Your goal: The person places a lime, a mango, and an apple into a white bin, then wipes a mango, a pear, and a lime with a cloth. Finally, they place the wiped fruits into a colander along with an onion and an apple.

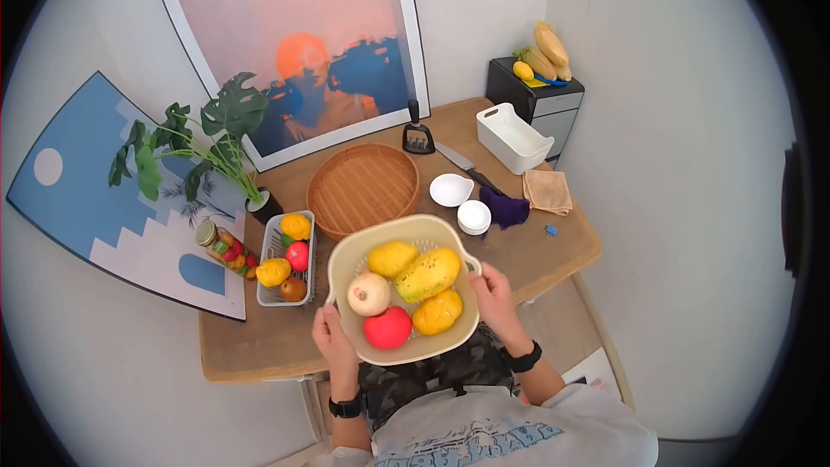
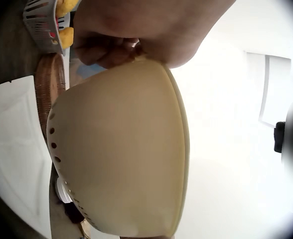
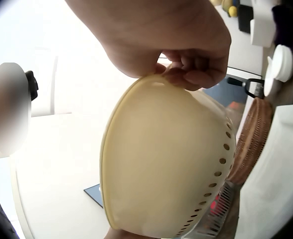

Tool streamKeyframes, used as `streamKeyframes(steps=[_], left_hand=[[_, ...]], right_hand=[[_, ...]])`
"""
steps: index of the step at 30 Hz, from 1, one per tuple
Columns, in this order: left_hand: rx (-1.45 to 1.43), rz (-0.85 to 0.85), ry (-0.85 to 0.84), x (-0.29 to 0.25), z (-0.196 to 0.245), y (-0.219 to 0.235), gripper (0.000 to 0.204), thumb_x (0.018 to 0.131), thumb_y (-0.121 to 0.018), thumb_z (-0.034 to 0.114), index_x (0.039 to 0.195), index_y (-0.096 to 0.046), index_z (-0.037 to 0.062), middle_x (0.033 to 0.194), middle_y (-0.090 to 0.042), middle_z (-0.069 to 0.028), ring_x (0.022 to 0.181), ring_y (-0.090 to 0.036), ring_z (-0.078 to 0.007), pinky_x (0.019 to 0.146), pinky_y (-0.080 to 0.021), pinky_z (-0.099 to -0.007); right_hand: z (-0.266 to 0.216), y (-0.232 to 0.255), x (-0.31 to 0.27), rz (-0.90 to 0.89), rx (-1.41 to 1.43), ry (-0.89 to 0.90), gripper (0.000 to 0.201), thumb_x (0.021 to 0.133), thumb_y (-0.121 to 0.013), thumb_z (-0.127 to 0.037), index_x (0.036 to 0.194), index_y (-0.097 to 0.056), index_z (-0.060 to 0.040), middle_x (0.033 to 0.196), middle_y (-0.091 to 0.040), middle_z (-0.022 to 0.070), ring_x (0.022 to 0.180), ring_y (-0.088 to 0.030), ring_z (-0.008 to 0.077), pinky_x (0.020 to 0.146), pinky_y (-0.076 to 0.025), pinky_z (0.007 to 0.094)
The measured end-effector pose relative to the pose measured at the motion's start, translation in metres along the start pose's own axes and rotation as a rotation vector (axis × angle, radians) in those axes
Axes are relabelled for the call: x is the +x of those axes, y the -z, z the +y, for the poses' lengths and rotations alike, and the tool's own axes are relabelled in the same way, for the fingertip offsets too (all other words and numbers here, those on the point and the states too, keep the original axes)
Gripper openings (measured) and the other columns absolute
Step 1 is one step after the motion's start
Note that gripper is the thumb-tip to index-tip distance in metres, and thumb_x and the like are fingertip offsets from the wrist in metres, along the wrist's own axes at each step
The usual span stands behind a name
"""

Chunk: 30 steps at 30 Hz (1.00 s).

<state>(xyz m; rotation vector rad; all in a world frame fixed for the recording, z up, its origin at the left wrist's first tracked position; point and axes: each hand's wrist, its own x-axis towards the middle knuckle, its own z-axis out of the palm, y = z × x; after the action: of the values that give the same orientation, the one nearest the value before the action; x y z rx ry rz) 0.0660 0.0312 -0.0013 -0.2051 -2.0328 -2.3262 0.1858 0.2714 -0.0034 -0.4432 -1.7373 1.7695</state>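
A cream draining basket (image 1: 346,251) with rows of holes is held up over the table's front edge. My left hand (image 1: 335,337) grips its left handle, fingers curled round it in the left wrist view. Opposite, my right hand (image 1: 497,298) holds the other handle, with curled fingers visible in the right wrist view. Inside lie a yellow fruit (image 1: 392,259), a long speckled yellow-green fruit (image 1: 429,275), a lumpy yellow fruit (image 1: 438,312), a round red fruit (image 1: 387,328) and a pale round one (image 1: 369,294).
To the left stand a grey basket (image 1: 261,287) of fruit, a glass jar (image 1: 220,246) and a potted plant (image 1: 258,199). Behind is a woven tray (image 1: 363,190). Rightward lie a knife (image 1: 456,157), white bowls (image 1: 451,190), a purple cloth (image 1: 504,207) and a white bin (image 1: 516,143).
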Motion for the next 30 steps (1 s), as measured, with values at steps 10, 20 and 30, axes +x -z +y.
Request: streamKeyframes(steps=[10,20,30], left_hand=[[0.208,-0.016,-0.064,0.007,-0.07,0.01,0.037,0.113,-0.05,0.02,0.08,-0.043,0.0059,0.077,-0.04,0.0052,0.075,-0.036,-0.0053,0.064,-0.035,-0.0267],[0.04,-0.023,-0.112,0.011,0.014,-0.005,0.038,0.114,-0.049,0.025,0.08,-0.043,0.0091,0.076,-0.041,0.0075,0.073,-0.036,-0.003,0.062,-0.031,-0.0247],[0.116,-0.003,0.014,0.009,-0.08,0.013,0.041,0.113,-0.05,0.022,0.077,-0.041,0.0079,0.075,-0.038,0.007,0.072,-0.035,-0.0046,0.061,-0.031,-0.0275]], right_hand=[[0.069,0.003,0.01,0.015,-0.2,-0.031,0.017,0.105,-0.057,-0.013,0.099,-0.066,0.001,0.078,-0.055,-0.0052,0.076,-0.049,0.0041,0.066,-0.044,0.0272],[-0.036,-0.001,0.002,0.017,0.025,0.107,0.016,0.106,-0.056,-0.011,0.097,-0.063,0.0011,0.08,-0.054,-0.0054,0.076,-0.046,0.0024,0.064,-0.041,0.0245],[0.064,-0.001,0.003,0.028,-0.004,-0.139,0.017,0.103,-0.058,-0.013,0.103,-0.068,0.0008,0.085,-0.063,-0.0032,0.081,-0.055,0.0041,0.069,-0.047,0.0253]])
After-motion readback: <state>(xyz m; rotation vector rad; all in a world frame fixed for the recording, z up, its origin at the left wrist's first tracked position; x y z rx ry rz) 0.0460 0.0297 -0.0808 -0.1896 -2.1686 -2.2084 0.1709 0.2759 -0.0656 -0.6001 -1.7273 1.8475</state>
